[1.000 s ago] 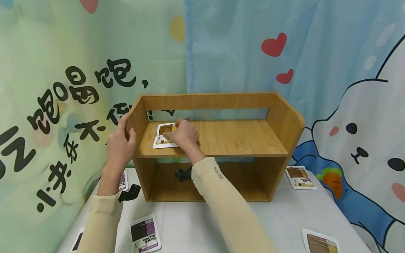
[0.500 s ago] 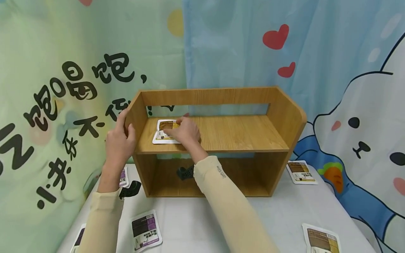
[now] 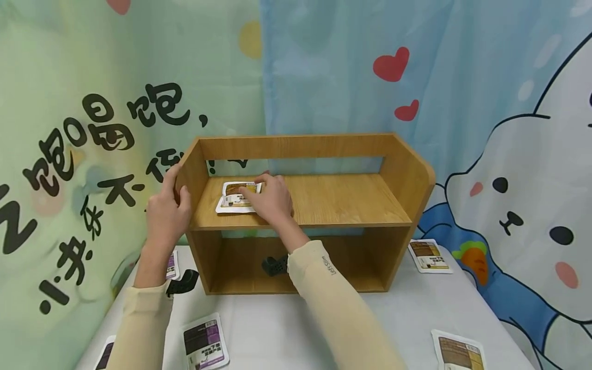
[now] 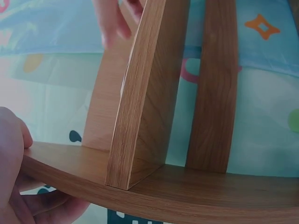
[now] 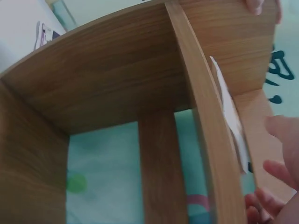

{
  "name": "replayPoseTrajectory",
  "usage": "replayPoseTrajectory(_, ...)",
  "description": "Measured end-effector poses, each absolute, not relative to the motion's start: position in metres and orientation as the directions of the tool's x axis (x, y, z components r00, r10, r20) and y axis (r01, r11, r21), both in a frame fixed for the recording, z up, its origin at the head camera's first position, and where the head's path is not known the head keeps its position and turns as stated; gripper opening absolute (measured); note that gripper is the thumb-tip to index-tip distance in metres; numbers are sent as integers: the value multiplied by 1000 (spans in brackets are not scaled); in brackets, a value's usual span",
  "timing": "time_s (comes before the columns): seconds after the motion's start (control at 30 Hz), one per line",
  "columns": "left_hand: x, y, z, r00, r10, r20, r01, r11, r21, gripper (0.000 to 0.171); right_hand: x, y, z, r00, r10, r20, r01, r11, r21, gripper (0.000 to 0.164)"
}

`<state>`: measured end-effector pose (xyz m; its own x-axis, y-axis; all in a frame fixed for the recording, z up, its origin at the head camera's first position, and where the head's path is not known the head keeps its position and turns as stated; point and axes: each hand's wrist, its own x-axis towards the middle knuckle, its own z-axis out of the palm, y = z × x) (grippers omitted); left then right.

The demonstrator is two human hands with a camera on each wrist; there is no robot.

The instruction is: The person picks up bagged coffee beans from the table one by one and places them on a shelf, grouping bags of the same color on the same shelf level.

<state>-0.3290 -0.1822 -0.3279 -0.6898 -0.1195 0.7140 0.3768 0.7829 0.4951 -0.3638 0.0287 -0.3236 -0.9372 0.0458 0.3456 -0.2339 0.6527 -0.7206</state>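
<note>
A small two-tier wooden shelf (image 3: 333,198) stands on the white table. My left hand (image 3: 167,213) grips its left side panel, the thumb and fingers on opposite faces in the left wrist view. On the left of the upper tier lies a flat brown-and-white packet (image 3: 235,199). My right hand (image 3: 274,201) is over the packet's right end, thumb and fingers spread. In the right wrist view, the packet (image 5: 229,114) lies on the board and a gap shows between it and those fingers (image 5: 279,172).
Purple-and-black packets lie left on the table, one in front (image 3: 206,341) and one behind my left arm (image 3: 172,265). Brown packets lie right, one beside the shelf (image 3: 429,256) and one nearer (image 3: 459,352). Printed curtains (image 3: 319,67) hang close behind.
My right hand has shifted slightly right relative to the packet, baring more of it. The left hand keeps its grip on the side panel. The head view has swung a little.
</note>
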Motion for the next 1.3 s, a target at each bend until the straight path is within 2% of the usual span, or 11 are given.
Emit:
replayPoseTrajectory(0.17,-325,-184,-330,-709,-119,695,363,784,504,45,-346,48,-325,-907,-27,419,-347,613,-710,34)
replayPoseTrajectory(0.33,-326,-183,-330,-699,-109,707,377,783,494,46,-320,82,-329,-853,-94,513,-473,553,-686,28)
replayPoseTrajectory(0.67,-327,-185,-326,-667,-105,737,399,785,473,45,-261,168,-357,-847,-141,513,-495,561,-663,18)
replayPoseTrajectory(0.83,-323,-189,-328,-690,-124,713,368,788,493,45,-240,208,-381,-896,-114,429,-398,635,-662,16)
replayPoseTrajectory(1.0,-321,-188,-329,-703,-120,701,366,784,501,47,-218,254,-404,-961,-30,276,-218,696,-684,18)
replayPoseTrajectory(1.3,-326,-187,-321,-658,-116,744,404,779,479,46,-193,327,-430,-990,137,31,84,753,-653,36)
